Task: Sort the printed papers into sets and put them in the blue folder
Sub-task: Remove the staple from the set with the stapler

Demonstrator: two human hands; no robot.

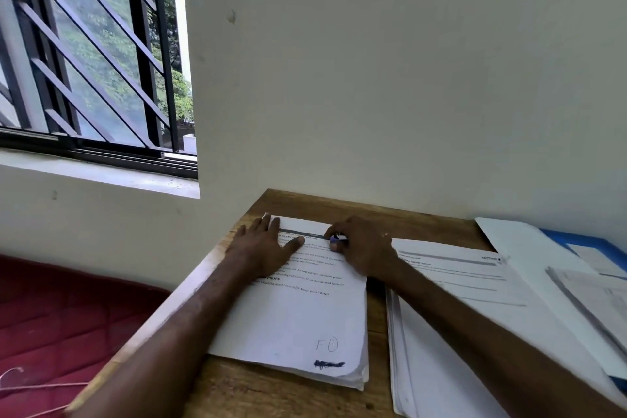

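Pressing flat, fingers straight, with the left hand (268, 244) on the far left corner of the paper stack (298, 322). Pinching a small blue object (335, 239), too small to identify, in the curled fingers of the right hand (364, 249) at that stack's far edge. To the right, across a narrow bare strip of worktop (376, 312), a second stack (458, 316). Beyond it the blue folder (576, 243), open, with sheets on it, near the wall (407, 78). Past the worktop's left edge, a red quilted cover (51, 316).
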